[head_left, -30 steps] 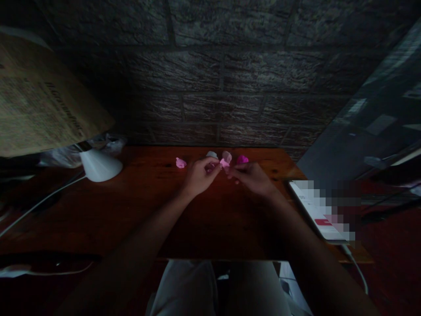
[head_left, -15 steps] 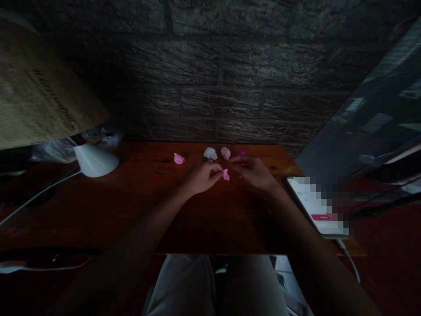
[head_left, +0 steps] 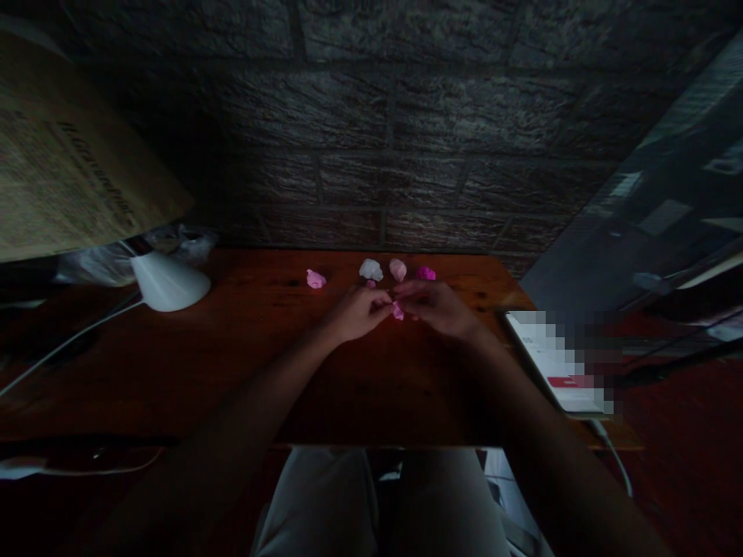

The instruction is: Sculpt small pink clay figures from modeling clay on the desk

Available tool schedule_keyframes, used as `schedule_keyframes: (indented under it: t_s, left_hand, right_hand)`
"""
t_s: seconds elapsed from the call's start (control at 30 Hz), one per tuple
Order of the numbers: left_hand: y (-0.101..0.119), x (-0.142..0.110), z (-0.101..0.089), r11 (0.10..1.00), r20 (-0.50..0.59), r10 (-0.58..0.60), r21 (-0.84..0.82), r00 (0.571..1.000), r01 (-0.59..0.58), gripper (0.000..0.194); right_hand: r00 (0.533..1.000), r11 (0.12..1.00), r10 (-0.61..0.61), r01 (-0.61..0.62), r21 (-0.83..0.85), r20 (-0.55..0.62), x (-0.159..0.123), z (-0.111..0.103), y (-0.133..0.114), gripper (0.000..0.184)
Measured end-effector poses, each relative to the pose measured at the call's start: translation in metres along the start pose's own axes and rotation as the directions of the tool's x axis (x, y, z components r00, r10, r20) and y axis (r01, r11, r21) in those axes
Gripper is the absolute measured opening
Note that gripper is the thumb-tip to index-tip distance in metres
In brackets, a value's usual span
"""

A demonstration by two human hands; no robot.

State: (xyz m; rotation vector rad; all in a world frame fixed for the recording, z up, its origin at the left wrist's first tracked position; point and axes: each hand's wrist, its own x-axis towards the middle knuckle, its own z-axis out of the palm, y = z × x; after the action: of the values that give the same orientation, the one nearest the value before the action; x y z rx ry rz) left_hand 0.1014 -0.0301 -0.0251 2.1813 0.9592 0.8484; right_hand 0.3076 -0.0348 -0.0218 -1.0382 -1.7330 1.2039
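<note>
Left hand (head_left: 361, 311): thumb and forefinger are pinched together on a small pink piece (head_left: 398, 311), which lies between the two hands above the middle of the table (head_left: 244, 371). Right hand (head_left: 438, 308): the fingers are bent and drawn close together, their tips at the right side of the same piece; whether they grip it or merely rest beside it cannot be told. Just beyond the left hand's knuckles, a dusky pink lump (head_left: 370, 284) is partly hidden. Farther off, near the table's far edge, stand a white lump (head_left: 371, 269), a pale pink lump (head_left: 398, 269) to its right and, beyond the right hand, a magenta lump (head_left: 426, 273). A bright pink lump (head_left: 315, 278) lies apart at left. At the table's right side is a phone (head_left: 539, 360), partly pixelated, with a white cable (head_left: 614, 456) at its near end. At far left, a white lamp base (head_left: 168, 280) stands below a printed lampshade (head_left: 75, 155), with a clear plastic bag (head_left: 96, 264) behind. A dark block wall (head_left: 348, 108) rises behind the table; the person's legs (head_left: 325, 503) show below its near edge.
</note>
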Motion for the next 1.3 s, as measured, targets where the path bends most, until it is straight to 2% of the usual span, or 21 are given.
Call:
schedule_keyframes:
  t_s: [0.27,0.4,0.53,0.8,1.03,1.3]
  left_hand:
    - [0.002,0.000,-0.001,0.999,-0.002,-0.018,0.051,1.000,0.018,0.019]
    - [0.003,0.000,-0.004,0.998,-0.090,-0.059,0.015,0.994,0.061,0.022]
    - [0.001,0.000,-0.005,0.997,-0.139,-0.059,0.039,0.988,0.065,0.018]
    - [-0.005,0.000,0.003,0.998,-0.090,-0.039,-0.044,0.995,0.035,0.013]
    - [-0.004,0.000,0.003,0.999,-0.083,-0.052,0.002,0.995,0.053,0.011]
    - [-0.003,0.000,0.003,0.999,-0.055,-0.032,-0.003,0.998,0.032,0.012]
  right_hand:
    - [1.000,1.000,0.002,-0.002,0.028,-0.015,0.004,-0.002,0.003,0.018]
    - [0.996,0.999,0.002,0.003,0.050,-0.094,0.006,-0.006,0.004,0.025]
    - [0.990,0.998,0.042,-0.035,0.052,-0.137,0.006,-0.006,0.004,0.024]
    - [0.990,0.994,0.071,-0.060,0.091,-0.125,0.005,-0.005,0.005,0.025]
    - [0.996,0.994,0.072,-0.067,0.082,-0.062,0.005,-0.006,0.010,0.017]
    - [0.997,0.998,0.051,-0.049,0.031,-0.050,0.006,-0.006,0.014,0.010]
